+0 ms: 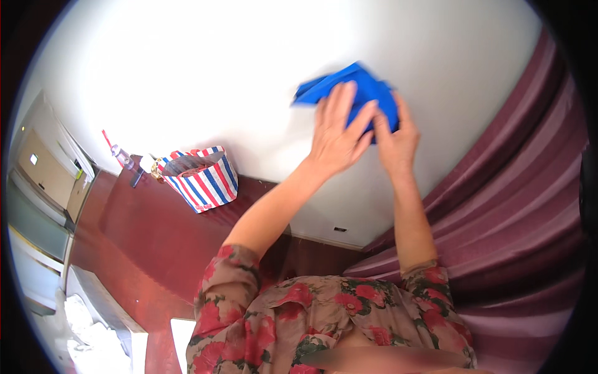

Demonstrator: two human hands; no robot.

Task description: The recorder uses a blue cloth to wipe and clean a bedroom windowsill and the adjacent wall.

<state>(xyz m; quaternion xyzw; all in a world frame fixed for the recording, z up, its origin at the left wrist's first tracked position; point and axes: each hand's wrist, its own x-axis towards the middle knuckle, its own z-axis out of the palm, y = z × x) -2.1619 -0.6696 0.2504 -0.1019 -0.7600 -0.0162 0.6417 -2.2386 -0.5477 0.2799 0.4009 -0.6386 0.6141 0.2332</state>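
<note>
Left hand (pixel 336 138): grip spreads flat over blue cloth (pixel 372 87), folded, sharp-cornered. Right hand (pixel 400 142): grip bends about cloth's right edge; clamped or not, cannot tell. Right of cloth, pleated purple curtain (pixel 498 193). Behind cloth, smooth pale wall (pixel 249 93), running wide to its left. Lower left of cloth, open-topped striped bag (pixel 208 186) on glossy red-brown surface (pixel 140 218); small red print, unreadable.

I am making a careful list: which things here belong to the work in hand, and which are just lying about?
In use:
blue cloth, touched by left hand and right hand
white wall behind it

Lying or hanging about:
striped bag
purple curtain
</note>
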